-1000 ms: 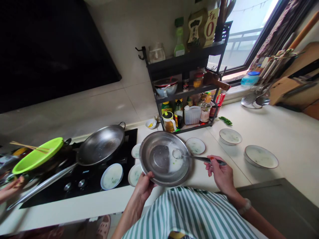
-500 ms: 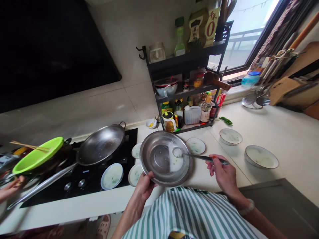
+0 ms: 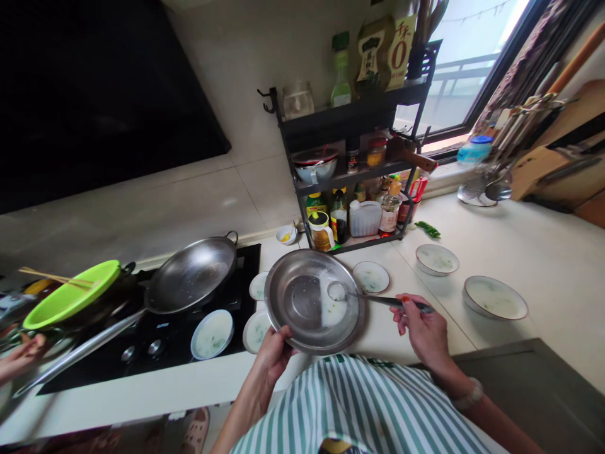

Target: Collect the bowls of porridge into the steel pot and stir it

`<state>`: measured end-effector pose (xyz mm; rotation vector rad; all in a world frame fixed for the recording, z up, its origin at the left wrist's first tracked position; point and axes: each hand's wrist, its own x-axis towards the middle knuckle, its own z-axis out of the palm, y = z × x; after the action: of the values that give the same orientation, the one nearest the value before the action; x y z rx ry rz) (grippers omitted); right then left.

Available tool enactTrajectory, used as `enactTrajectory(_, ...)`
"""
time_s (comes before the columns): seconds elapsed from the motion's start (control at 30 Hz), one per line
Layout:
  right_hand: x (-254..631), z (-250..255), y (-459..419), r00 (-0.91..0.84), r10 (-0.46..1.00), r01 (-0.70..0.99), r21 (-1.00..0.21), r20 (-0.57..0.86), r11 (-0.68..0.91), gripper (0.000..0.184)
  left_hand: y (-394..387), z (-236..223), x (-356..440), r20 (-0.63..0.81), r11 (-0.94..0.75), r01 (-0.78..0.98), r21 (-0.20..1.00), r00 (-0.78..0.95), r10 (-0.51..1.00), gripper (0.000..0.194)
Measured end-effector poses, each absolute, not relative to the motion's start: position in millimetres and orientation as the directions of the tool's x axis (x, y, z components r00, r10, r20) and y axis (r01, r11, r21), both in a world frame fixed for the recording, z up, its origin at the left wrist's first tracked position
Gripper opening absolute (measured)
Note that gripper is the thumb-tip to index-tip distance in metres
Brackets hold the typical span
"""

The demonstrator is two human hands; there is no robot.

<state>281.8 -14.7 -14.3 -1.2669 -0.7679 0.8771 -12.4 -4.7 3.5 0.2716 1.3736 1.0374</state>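
Observation:
My left hand (image 3: pixel 276 353) grips the near rim of a wide steel basin (image 3: pixel 302 296), thumb over the edge. The basin is tilted, and a little white soup (image 3: pixel 333 309) with green bits pools on its right side. My right hand (image 3: pixel 423 328) is closed around the dark handle of a ladle (image 3: pixel 336 291), whose bowl rests in that pool. Around the basin stand bowls of similar white soup: a small bowl (image 3: pixel 371 277) behind the ladle handle, a bowl (image 3: pixel 256 331) partly hidden at the left, and a blue-rimmed bowl (image 3: pixel 212 334) on the stove edge.
A wok (image 3: pixel 193 277) sits on the black stove (image 3: pixel 165 340), its long handle reaching left. Further left are a green basin (image 3: pixel 75 293) with chopsticks and another person's hand (image 3: pixel 28 353). A spice rack (image 3: pixel 350 120) stands behind; two soup bowls (image 3: pixel 495 297) are at right.
Almost nothing differs. Both hands, the tilted basin and the ladle keep nearly the same positions; the other person's hand at far left has shifted slightly.

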Motion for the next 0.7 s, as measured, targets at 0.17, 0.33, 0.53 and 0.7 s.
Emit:
enactTrajectory(0.17,283.0,-15.7,-14.7,0.474,0.880,-0.127,-0.989,0.008,0.077,0.036,-4.9,5.4,-11.2,-0.665,0.553,-0.445,0.704,-0.138,0.734,0.026)
enactTrajectory(0.33,284.7,-15.9,-14.9,0.491,0.871,-0.145,-0.987,-0.009,0.071,0.036,-4.9,6.7,-10.2,-0.670,0.558,-0.445,0.700,-0.140,0.729,0.026)
enactTrajectory(0.53,286.4,-16.2,-16.3,0.494,0.869,-0.145,-0.987,-0.016,0.064,0.037,-4.5,5.5,-9.8,-0.672,0.560,-0.445,0.699,-0.143,0.726,0.027)
enactTrajectory(0.7,286.7,-17.7,-16.9,0.493,0.870,-0.148,-0.987,-0.020,0.062,0.037,-4.4,4.6,-10.4,-0.670,0.565,-0.440,0.698,-0.124,0.732,0.026)
